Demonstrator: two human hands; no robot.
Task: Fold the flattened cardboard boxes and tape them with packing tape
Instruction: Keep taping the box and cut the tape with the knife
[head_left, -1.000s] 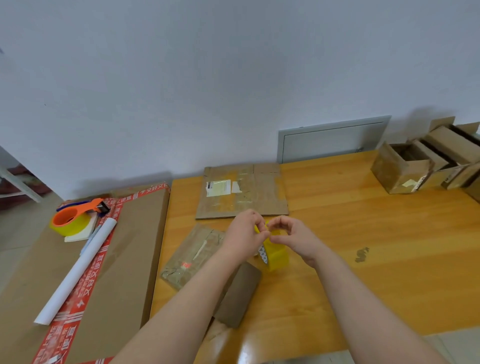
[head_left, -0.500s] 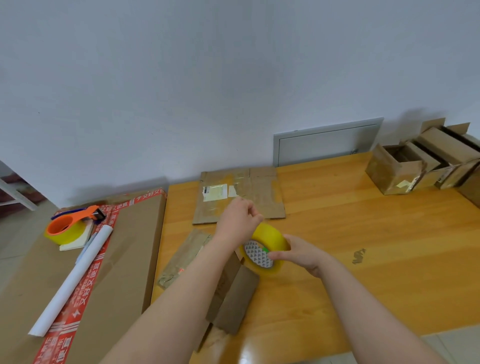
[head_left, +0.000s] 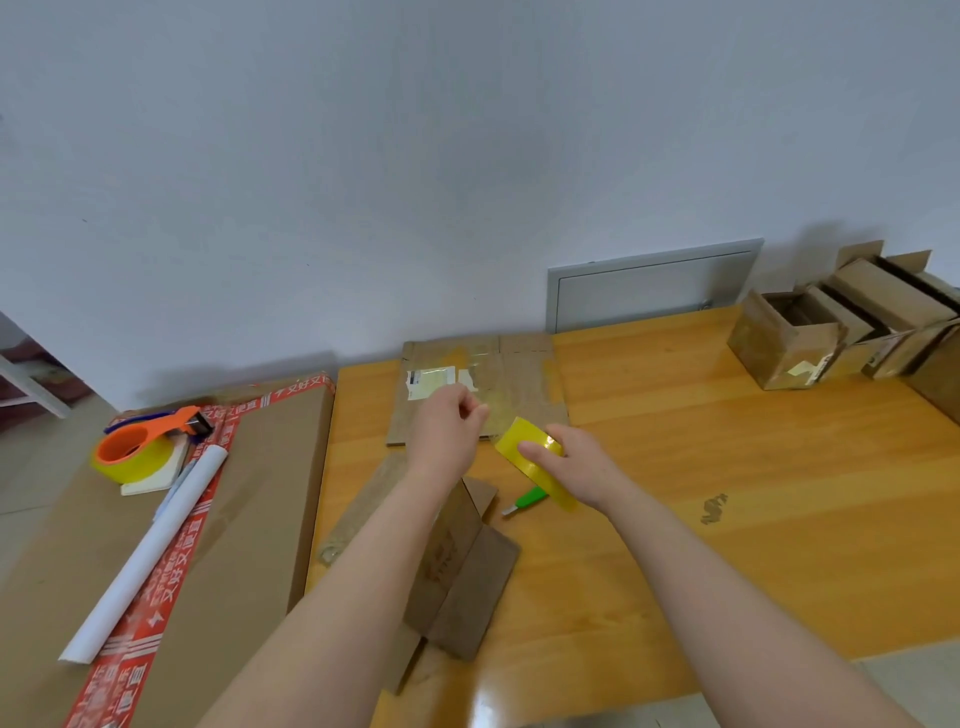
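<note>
Head view: right hand (head_left: 579, 467) grips yellow tape roll (head_left: 530, 462), fingers (head_left: 540, 448) wrapped over its outer face, roll tilted and held just above counter (head_left: 727, 441). Left hand (head_left: 441, 436) sits beside it, fingertips pinched together on a faint clear strip (head_left: 496, 415) that runs to the roll. Both hands are over the near edge of flat box (head_left: 483, 384), which lies against the wall with a pale label on top.

Half-folded box (head_left: 467, 577) stands on the counter under the left forearm, flaps loose. Another flattened piece (head_left: 363, 512) lies to its left, partly hidden by the arm. Green cutter (head_left: 525, 501) lies on the counter below the roll, between the arms.

Far right: folded boxes (head_left: 784, 345) in a row, tops open. Dark stain (head_left: 714, 509) on the wood near the right forearm.

Left of counter: big carton (head_left: 249, 519) with red printed tape. On it, orange dispenser (head_left: 150, 447) with a yellow roll, and white paper tube (head_left: 150, 551).
</note>
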